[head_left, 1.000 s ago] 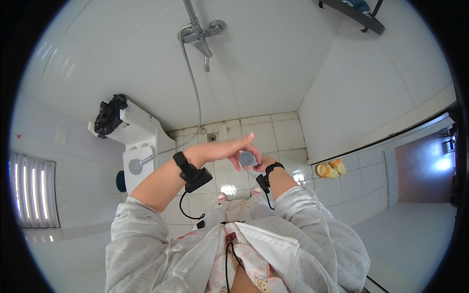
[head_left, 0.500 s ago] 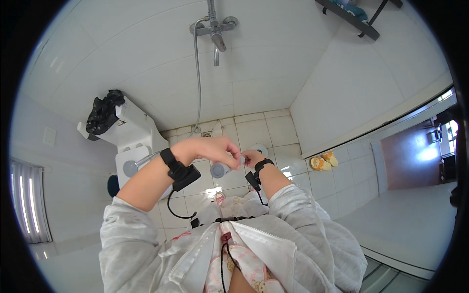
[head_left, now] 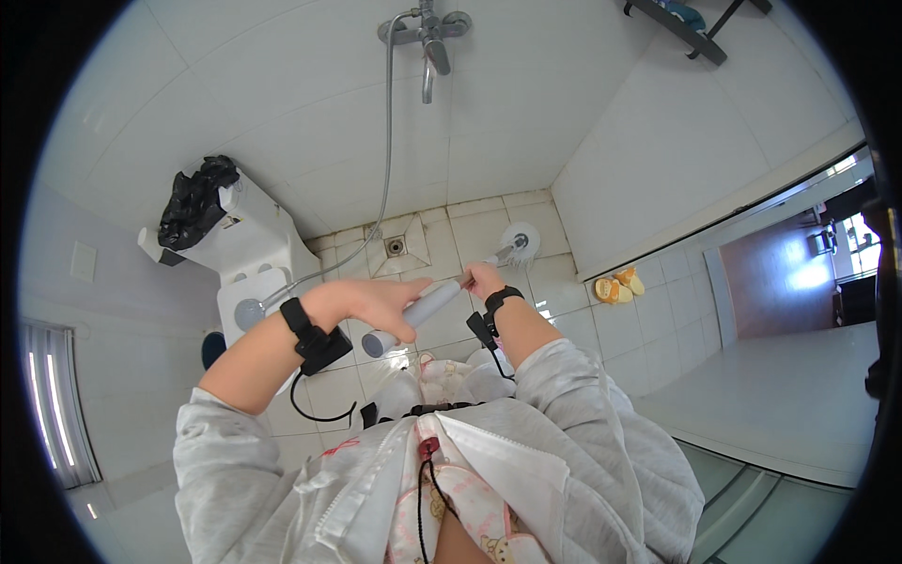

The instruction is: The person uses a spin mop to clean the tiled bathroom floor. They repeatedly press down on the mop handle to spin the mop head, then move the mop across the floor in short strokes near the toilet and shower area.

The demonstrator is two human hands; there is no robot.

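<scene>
A long-handled scrub brush (head_left: 439,302) slants across in front of me, its thick light-grey handle toward me. Its round white bristled head (head_left: 520,242) is at the far end, over the floor tiles. My right hand (head_left: 485,279) is closed round the slimmer part of the shaft, past the thick handle. My left hand (head_left: 376,305) is at the near end, thumb and fingers on either side of the handle in a loose hold. Part of its grip is hidden. Each wrist wears a black strap with a small black box.
A white toilet (head_left: 268,235) with a black plastic bag (head_left: 197,202) on it and a shower head (head_left: 250,313) stands left. The hose (head_left: 389,141) hangs from the wall mixer (head_left: 432,42). A floor drain (head_left: 395,245) lies ahead. Yellow slippers (head_left: 617,286) sit right, near a doorway.
The brush has swung from pointing mostly away from view to lying slanted, showing its handle and head. My left hand has shifted left and down with spread fingers; my view has tilted slightly downward.
</scene>
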